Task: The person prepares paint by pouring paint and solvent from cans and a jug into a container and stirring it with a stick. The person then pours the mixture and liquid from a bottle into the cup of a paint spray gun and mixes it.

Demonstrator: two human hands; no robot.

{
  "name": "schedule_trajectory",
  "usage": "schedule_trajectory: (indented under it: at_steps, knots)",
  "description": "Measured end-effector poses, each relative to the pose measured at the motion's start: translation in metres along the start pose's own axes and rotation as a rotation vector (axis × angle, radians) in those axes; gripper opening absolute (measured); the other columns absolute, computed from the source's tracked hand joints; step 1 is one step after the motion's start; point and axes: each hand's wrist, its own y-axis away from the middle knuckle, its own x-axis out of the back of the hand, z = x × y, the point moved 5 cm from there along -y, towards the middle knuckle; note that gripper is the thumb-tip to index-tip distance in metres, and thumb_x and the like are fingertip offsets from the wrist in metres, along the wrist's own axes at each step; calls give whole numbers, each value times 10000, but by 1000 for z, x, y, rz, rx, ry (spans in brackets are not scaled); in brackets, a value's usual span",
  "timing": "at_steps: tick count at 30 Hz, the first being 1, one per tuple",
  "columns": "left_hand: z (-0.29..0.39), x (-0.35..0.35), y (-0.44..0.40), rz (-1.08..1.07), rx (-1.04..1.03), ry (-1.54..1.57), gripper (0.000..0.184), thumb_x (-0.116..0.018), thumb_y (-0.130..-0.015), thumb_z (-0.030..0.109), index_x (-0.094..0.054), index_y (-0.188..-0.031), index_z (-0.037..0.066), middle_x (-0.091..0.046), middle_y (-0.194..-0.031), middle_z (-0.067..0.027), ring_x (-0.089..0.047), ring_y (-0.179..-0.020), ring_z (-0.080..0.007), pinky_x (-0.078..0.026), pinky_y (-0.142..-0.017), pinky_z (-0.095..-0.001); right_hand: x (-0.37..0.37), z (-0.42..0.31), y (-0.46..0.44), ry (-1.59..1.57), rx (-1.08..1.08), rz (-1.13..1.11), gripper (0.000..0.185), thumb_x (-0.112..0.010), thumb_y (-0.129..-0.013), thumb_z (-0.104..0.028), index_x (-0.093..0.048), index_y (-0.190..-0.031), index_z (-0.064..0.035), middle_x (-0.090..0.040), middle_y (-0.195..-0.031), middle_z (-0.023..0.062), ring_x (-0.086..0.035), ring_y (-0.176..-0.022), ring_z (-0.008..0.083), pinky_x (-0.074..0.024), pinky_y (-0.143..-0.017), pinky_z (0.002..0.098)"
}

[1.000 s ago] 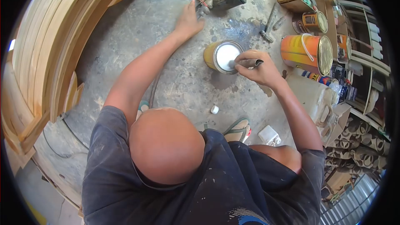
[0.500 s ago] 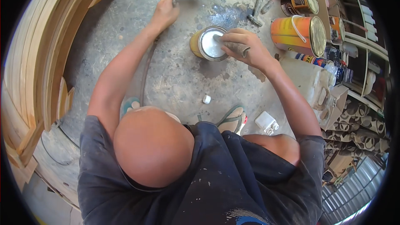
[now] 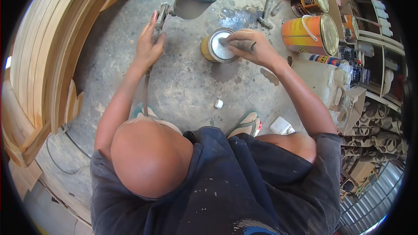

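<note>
Your left hand (image 3: pixel 150 48) is curled around the grip of a spray gun (image 3: pixel 163 16), whose dark cup (image 3: pixel 193 5) sits beyond your fingers, ahead and to the right; a hose (image 3: pixel 146 91) runs from below that hand back toward you. Your right hand (image 3: pixel 257 48) pinches a grey curled strip (image 3: pixel 242 45) between thumb and fingers, its far end at the white liquid (image 3: pixel 221 54) in the yellow can (image 3: pixel 206 49), just left of that hand. A small white cap (image 3: pixel 219 104) lies nearer you than either hand, and an orange bucket (image 3: pixel 300 34) stands right of your right hand.
</note>
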Motion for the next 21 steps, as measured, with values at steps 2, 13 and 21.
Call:
schedule_trajectory:
  at_steps: [2,13,21]
  knots:
    - [0,4,12,-7,6,4,653,-578,-884,31,-404,-1513,58,-518,-1428,-167,-557,-1180,-280,-452,-976,-346,5,-2,-3,180,91,12,233,-733,-745,-58,-722,-977,-27,-724,-946,105,-628,-760,215,-511,-743,316]
    - [16,1,41,20,36,20,706,-600,-843,-13,-399,-1516,54,-507,-1464,-191,-545,-1283,-328,-433,-1057,-357,0,-5,-7,-27,108,-32,251,-747,-771,-97,-710,-1015,-51,-695,-988,86,-627,-854,197,-491,-782,307]
    - [19,-2,52,33,-11,-70,732,-597,-839,-15,-374,-1532,62,-526,-1434,-192,-556,-1254,-330,-442,-1038,-356,13,-7,-7,179,-119,-183,273,-750,-760,-106,-709,-1024,-49,-693,-963,84,-626,-853,203,-486,-792,307]
